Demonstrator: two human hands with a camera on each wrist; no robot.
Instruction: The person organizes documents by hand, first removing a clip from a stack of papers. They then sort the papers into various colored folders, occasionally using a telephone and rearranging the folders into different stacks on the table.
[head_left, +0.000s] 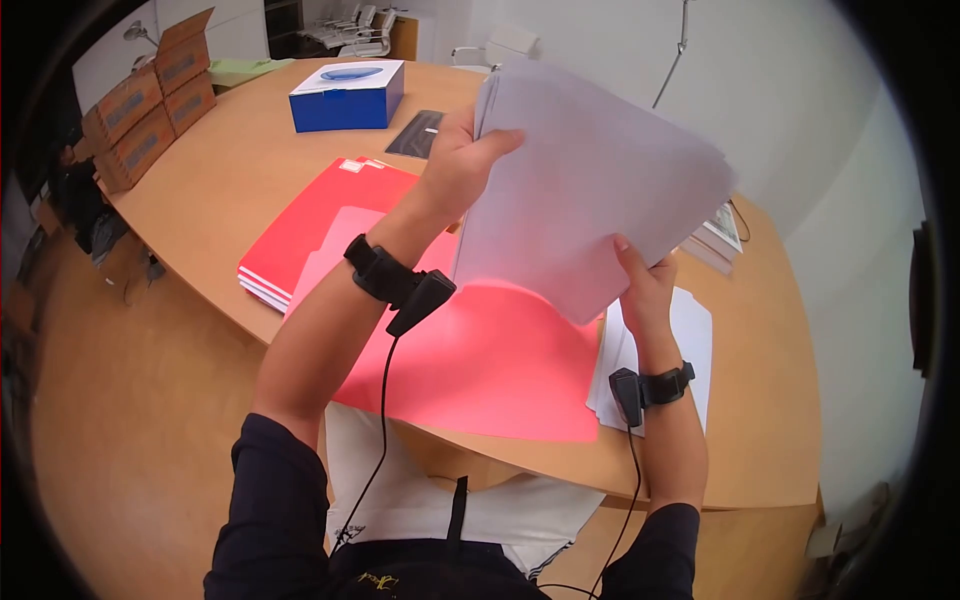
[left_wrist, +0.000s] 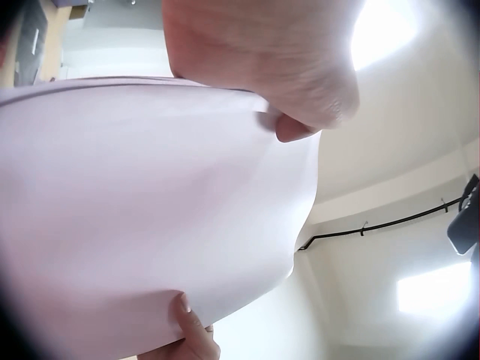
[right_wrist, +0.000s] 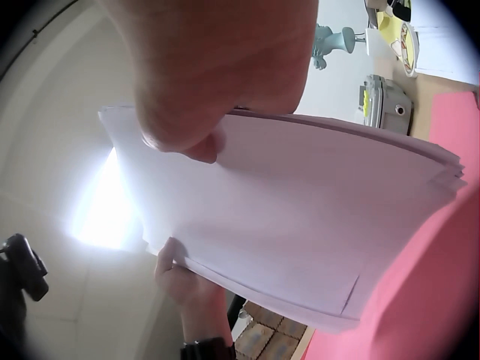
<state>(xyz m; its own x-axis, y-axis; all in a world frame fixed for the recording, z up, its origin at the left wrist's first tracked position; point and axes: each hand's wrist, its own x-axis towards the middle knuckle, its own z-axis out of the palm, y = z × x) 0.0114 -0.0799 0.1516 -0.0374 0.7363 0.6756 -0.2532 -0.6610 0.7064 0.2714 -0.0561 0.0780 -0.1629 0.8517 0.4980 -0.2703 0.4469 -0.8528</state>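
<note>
Both hands hold a stack of white paper (head_left: 600, 180) raised and tilted above the table. My left hand (head_left: 462, 165) grips its left edge, thumb over the front face. Lower on the right edge, my right hand (head_left: 648, 290) pinches the stack with the thumb in front. In the right wrist view the sheets (right_wrist: 300, 195) fan slightly unevenly at one end. Under the stack, an open pink folder (head_left: 480, 370) lies on the table near its front edge. More white sheets (head_left: 690, 340) lie to the right, partly behind my right hand and wrist.
Red folders (head_left: 330, 215) are piled at the left of the wooden table (head_left: 220, 180). Farther back stand a blue and white box (head_left: 345, 105) and several brown cartons (head_left: 150, 115). A book stack (head_left: 715, 245) sits at the right. Cables (head_left: 385, 420) hang from both wrist cameras.
</note>
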